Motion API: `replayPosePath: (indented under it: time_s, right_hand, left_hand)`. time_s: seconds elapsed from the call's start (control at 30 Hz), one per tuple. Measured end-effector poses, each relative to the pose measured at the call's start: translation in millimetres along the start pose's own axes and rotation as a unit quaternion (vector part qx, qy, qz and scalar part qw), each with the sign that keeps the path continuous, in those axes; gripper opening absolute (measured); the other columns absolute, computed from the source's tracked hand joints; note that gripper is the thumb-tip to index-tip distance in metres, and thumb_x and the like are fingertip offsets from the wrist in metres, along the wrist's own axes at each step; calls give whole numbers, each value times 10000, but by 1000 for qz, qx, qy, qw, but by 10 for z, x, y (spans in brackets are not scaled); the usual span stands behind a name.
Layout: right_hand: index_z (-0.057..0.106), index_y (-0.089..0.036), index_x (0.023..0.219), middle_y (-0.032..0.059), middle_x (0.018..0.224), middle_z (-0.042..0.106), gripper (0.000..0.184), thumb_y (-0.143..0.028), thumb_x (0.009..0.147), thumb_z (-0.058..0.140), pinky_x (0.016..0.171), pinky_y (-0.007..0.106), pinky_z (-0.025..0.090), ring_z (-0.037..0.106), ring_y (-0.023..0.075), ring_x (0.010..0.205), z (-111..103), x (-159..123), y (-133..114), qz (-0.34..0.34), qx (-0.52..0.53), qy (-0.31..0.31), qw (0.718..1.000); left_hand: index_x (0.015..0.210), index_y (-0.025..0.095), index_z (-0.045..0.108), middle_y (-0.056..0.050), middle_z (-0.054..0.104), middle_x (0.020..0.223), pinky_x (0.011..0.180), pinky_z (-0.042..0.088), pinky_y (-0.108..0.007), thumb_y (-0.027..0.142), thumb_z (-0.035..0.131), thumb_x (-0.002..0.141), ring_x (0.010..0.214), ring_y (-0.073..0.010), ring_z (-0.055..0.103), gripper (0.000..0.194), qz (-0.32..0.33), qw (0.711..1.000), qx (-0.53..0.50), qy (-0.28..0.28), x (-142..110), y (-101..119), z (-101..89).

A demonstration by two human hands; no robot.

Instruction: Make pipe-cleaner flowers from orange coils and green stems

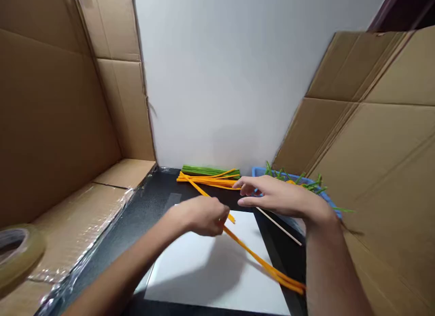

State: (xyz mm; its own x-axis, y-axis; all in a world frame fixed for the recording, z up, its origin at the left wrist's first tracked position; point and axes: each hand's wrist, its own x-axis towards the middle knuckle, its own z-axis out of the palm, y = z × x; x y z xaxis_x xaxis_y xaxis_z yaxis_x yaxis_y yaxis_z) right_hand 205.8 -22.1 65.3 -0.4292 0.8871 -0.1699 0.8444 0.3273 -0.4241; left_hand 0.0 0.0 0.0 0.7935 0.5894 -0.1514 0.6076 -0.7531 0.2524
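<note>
My left hand [204, 215] is closed on several orange pipe cleaners [254, 257], above a white board [183, 275]. Their long ends run down to the right past the board's edge, and short ends poke out beside my fingers. Fingers apart, my right hand [275, 193] hovers to the right with nothing visible in it. Its fingertips are by the end of a loose orange pipe cleaner bundle [210, 181]; whether they touch I cannot tell. Behind that bundle lie green pipe cleaners [204, 169]. A thin wooden stick [280, 226] lies below my right hand.
A blue basket [258, 171] holding twisted green pieces stands at the back right, partly behind my right hand. Cardboard walls [384, 148] flank the black tabletop [149, 211], with a white wall [217, 80] behind. A roll of tape [36, 257] sits at far left.
</note>
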Motion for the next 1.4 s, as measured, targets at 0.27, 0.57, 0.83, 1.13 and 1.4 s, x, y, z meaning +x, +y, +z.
replayPosePath:
  time_s: [0.27, 0.57, 0.83, 1.13, 1.4]
  right_hand:
    - [686, -213, 1118, 16, 862, 714, 250, -297, 887, 639, 657, 262, 448, 620, 154, 747, 150, 162, -247, -152, 87, 73, 982]
    - [704, -177, 1048, 13, 771, 670, 222, -289, 951, 539, 629, 277, 527, 638, 139, 656, 327, 301, -360, -190, 318, 192, 909]
    - [722, -208, 1060, 33, 869, 730, 227, -321, 959, 554, 727, 301, 546, 690, 182, 824, 359, 266, -467, -196, 289, 189, 918]
    - [747, -215, 990, 46, 939, 745, 241, -409, 849, 727, 725, 284, 560, 696, 177, 831, 434, 303, -521, -203, 443, 415, 769]
    - [729, -229, 974, -24, 678, 586, 208, -401, 935, 618, 653, 264, 481, 569, 118, 658, 378, 203, -509, -199, 448, 512, 705]
  left_hand:
    - [831, 158, 684, -31, 720, 806, 616, 447, -218, 292, 661, 840, 709, -130, 629, 136, 10, 941, -240, 239, -416, -304, -509]
    - [847, 135, 691, -25, 682, 783, 571, 439, -153, 354, 820, 741, 667, -77, 590, 275, 35, 719, -582, 378, -333, -276, -479]
    - [847, 151, 674, -6, 672, 802, 638, 485, -168, 384, 756, 821, 728, -88, 614, 248, 64, 654, -598, 459, -215, -62, -369]
    - [868, 145, 710, -39, 714, 813, 693, 529, -221, 358, 775, 799, 756, -141, 663, 234, 54, 754, -498, 426, -258, 222, -318]
    - [1025, 199, 752, -25, 694, 818, 642, 492, -205, 373, 652, 909, 730, -110, 620, 232, 30, 757, -405, 511, -360, 261, -359]
